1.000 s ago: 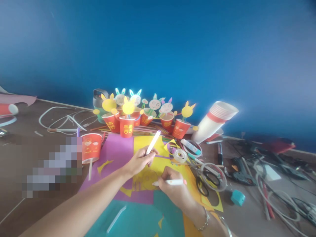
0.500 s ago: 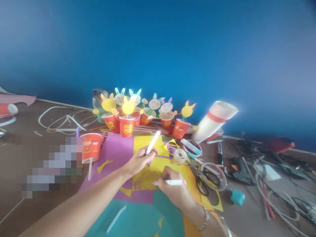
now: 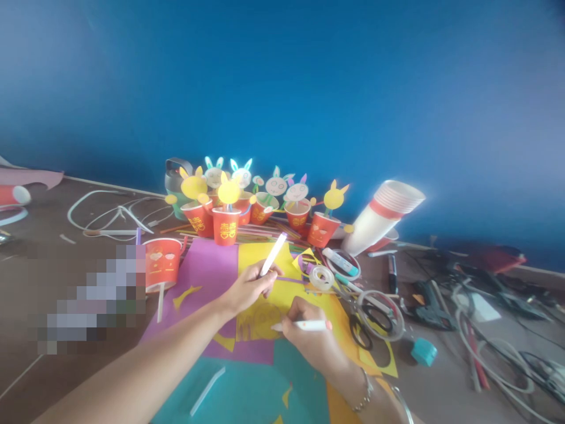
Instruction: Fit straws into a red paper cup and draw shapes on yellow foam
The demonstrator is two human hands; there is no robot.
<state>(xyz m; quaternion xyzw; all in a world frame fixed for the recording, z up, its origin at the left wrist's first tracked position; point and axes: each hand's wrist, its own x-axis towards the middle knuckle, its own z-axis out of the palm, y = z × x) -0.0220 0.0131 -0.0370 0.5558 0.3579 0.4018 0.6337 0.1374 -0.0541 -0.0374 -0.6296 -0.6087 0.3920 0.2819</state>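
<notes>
A white marker with a purple end (image 3: 274, 253) stands up out of my left hand (image 3: 253, 287), whose fingers are closed around it. My right hand (image 3: 306, 338) pinches a second white marker with a pinkish end (image 3: 314, 325), its tip down at a small yellow paper piece (image 3: 256, 330). Faint round outlines and streaks show on that piece. Beneath lie a purple sheet (image 3: 212, 259), a teal sheet (image 3: 251, 388) and more yellow paper (image 3: 258, 250). Black-handled scissors (image 3: 362, 333) rest just right of my right hand.
Red paper cups (image 3: 226, 227) with paper animal heads stand along the back, beside a stack of white cups (image 3: 379, 215). At right are a tape roll (image 3: 322, 277), a glue gun (image 3: 430, 309), a teal block (image 3: 424, 351) and tangled cables. A red cup (image 3: 162, 265) lies left.
My right hand and its marker shift very slightly over the yellow piece. My left hand keeps its place with the other marker.
</notes>
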